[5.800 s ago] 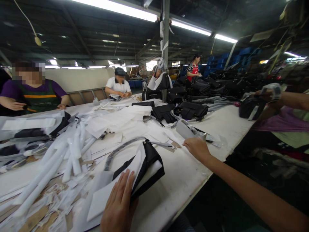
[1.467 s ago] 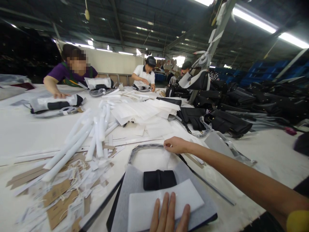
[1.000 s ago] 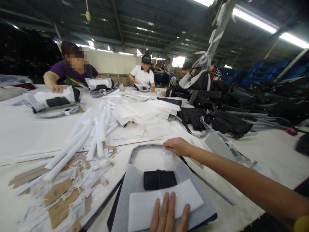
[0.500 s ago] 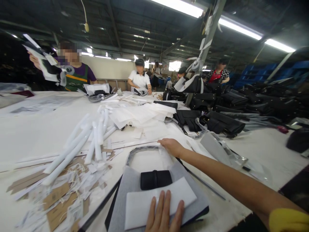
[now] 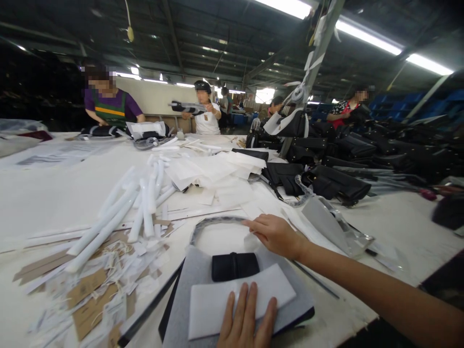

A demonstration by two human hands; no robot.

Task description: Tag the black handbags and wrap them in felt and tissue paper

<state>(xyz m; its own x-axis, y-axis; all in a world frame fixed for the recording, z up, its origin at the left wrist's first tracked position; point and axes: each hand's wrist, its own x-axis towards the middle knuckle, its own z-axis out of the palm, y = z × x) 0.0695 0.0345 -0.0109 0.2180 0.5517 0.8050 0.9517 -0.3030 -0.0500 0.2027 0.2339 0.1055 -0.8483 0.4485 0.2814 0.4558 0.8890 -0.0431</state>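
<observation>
A black handbag [image 5: 166,323] lies flat before me with grey-white tissue [image 5: 195,270] over it. Its arched handle [image 5: 213,222] is wrapped in clear plastic and points away from me. A small black flap or pouch with a centre strap [image 5: 235,267] shows below the handle. Across the lower part of the tissue is a white foam sheet [image 5: 206,309]. My left hand [image 5: 248,319] rests flat on that sheet, fingers stretched. At the handle's right side, my right hand [image 5: 277,234] pinches the wrapped handle; some loose plastic hangs under the fingers.
White foam tubes [image 5: 105,232] and brown tags with strings [image 5: 90,304] lie to the left. White paper sheets [image 5: 213,169] are piled ahead. Black bags [image 5: 326,183] heap up at the right, near a post [image 5: 315,63]. Several co-workers stand across the table.
My right hand has shifted slightly right and down along the handle, its fingers more curled. My left hand stays put. One co-worker across now lifts a dark wrapped item; another has lowered theirs.
</observation>
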